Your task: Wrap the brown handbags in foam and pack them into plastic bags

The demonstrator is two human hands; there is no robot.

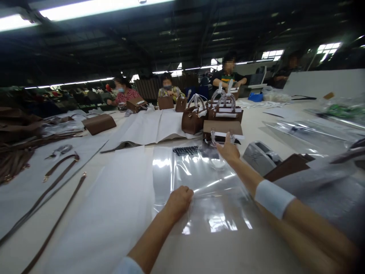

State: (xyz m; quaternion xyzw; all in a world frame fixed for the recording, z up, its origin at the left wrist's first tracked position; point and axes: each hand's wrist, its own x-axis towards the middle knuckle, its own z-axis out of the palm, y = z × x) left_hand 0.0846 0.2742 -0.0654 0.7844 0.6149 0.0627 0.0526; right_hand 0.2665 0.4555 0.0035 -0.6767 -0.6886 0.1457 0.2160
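Observation:
My left hand (180,201) is closed on the near-left part of a clear plastic sheet (211,190), which lies shiny and creased on the table. Farther off, my right hand (229,150) reaches to a brown handbag (221,127) with clear-wrapped handles and a white strip. Its index finger points up over the bag's front, and whether it grips anything is unclear. A dark patterned strip (185,150) lies at the sheet's far edge. White paper (122,190) is spread left of the sheet.
More brown handbags (192,118) stand behind. A grey tape dispenser (261,158) sits right of my right hand. Brown straps (61,213) lie at the left, plastic bags (310,135) at the right. Several people work across the table.

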